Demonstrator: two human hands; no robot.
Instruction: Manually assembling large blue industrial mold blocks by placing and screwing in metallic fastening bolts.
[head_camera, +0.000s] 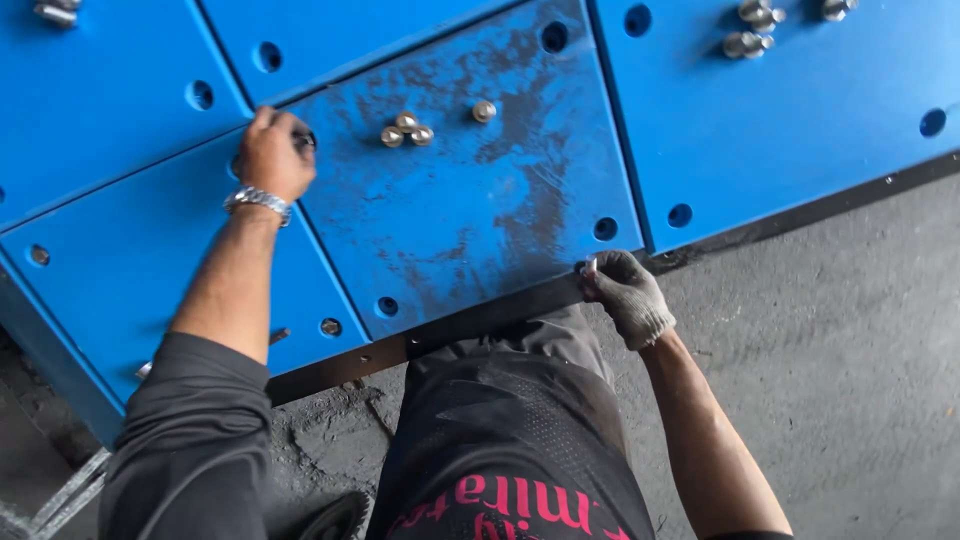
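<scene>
Item: scuffed blue panel (470, 200), lying among other blue panels, near edge over black frame (480, 320).
L hand (272, 152): bare, closed at panel's far-left corner hole; what it pinched, can't tell.
R hand (625, 295): gloved, gripping near-right edge.
Bolts (407, 130): 4 loose on panel. Other holes looked empty, so fixing seemed barely begun.
</scene>
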